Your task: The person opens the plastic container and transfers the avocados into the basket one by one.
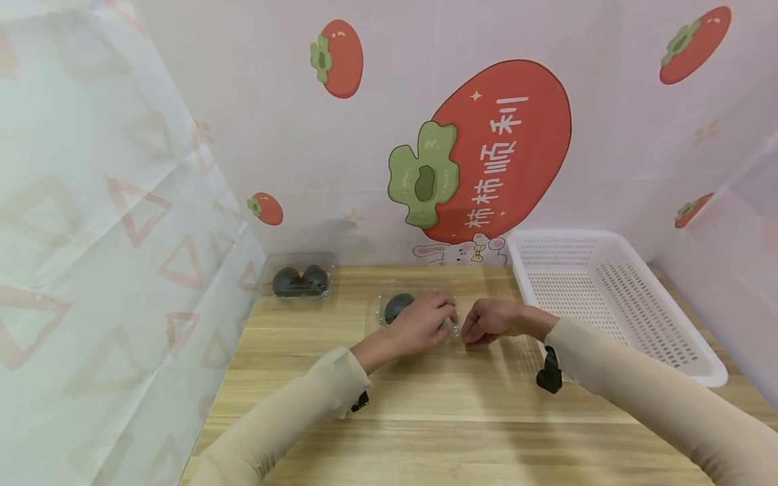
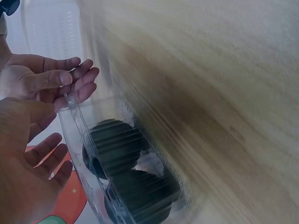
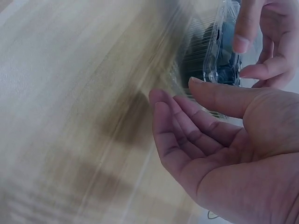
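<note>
A clear plastic clamshell box [image 1: 384, 287] sits on the wooden table, its lid down over two dark rounded fruits [image 2: 117, 142] that look like avocados. With thumb and fingertips my left hand [image 1: 419, 320] pinches the rim at the box's right end. My right hand [image 1: 495, 320] is just beyond that end. Its fingers [image 3: 163, 126] are loosely bent and hold nothing, the thumb apart from them; in the left wrist view its fingertips come near the box's corner. In the head view my left hand covers one of the fruits.
Another clear box [image 1: 331, 260] with two dark fruits stands at the back left. A white perforated plastic basket [image 1: 620, 246] stands on the right, close to my right forearm. A printed cloth backdrop [image 1: 365, 148] rises behind the table [image 1: 425, 418] and along its sides.
</note>
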Motion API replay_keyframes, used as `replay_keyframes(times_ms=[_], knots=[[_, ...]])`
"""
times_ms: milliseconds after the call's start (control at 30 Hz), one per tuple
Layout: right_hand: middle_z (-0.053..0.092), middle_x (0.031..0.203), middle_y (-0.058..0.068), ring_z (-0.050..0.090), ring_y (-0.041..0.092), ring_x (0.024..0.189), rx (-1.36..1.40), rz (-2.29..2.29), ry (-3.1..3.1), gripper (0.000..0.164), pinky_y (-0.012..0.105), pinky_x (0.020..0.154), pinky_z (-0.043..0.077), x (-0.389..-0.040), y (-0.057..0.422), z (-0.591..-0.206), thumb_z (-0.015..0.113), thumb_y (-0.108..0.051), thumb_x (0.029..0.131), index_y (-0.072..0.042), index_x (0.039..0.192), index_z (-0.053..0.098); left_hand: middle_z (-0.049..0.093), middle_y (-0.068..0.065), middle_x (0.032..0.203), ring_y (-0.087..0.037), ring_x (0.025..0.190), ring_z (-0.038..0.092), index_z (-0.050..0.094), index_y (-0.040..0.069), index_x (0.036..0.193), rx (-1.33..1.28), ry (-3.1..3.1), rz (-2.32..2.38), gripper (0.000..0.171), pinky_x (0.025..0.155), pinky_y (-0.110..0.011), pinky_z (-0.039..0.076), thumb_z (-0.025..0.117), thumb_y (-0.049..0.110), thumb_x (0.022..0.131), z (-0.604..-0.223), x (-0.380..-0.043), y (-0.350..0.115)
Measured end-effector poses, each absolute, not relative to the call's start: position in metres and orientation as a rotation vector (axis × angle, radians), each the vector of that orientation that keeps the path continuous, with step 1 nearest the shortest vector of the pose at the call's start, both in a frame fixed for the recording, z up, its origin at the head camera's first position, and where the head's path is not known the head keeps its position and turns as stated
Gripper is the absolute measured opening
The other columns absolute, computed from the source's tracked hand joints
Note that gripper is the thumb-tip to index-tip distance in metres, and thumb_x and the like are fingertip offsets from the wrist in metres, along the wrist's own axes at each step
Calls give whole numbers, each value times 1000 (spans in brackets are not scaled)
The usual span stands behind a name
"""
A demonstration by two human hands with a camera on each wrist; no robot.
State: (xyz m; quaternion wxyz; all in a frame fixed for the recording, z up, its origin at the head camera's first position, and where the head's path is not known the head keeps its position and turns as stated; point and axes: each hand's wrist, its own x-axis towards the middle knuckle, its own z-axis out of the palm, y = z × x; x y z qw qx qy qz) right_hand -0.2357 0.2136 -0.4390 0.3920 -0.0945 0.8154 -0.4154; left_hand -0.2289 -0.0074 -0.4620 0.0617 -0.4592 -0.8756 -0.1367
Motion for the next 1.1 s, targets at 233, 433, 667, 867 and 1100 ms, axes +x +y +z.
replay_keyframes(times_ms=[233, 433, 667, 867, 1100], knots=[[78, 101, 18, 73, 17, 88, -205, -1117, 1984, 20, 29, 79, 61, -233, 211, -442, 60, 7, 102, 20, 115, 68, 63, -4, 140, -22, 134, 57, 76, 19, 113, -1373, -2685, -294, 14, 117, -38, 44, 72, 17, 99, -467, -227, -2], [78, 102, 20, 74, 18, 89, -164, -1139, 1960, 20, 30, 81, 62, -233, 210, -443, 58, 4, 104, 18, 113, 70, 62, -5, 143, -22, 135, 56, 78, 20, 112, -1373, -2704, -265, 14, 116, -37, 45, 73, 18, 99, -466, -225, 0], [77, 100, 19, 73, 19, 89, -102, -1200, 1932, 18, 32, 82, 62, -233, 211, -446, 56, 5, 105, 16, 110, 70, 61, -5, 144, -22, 137, 54, 77, 21, 112, -1370, -2707, -230, 15, 116, -35, 44, 74, 17, 98, -467, -224, 2], [77, 98, 17, 74, 20, 90, -61, -1255, 1904, 16, 29, 81, 62, -233, 210, -448, 57, 4, 105, 14, 106, 70, 63, -5, 143, -22, 140, 52, 78, 19, 109, -1376, -2716, -214, 10, 120, -34, 40, 75, 19, 99, -466, -223, 5], [74, 99, 16, 73, 20, 92, -63, -1315, 1868, 18, 30, 83, 62, -234, 212, -450, 53, 7, 106, 16, 107, 68, 64, -6, 141, -22, 140, 51, 79, 18, 107, -1382, -2725, -204, 9, 121, -34, 39, 73, 21, 101, -469, -224, 8]])
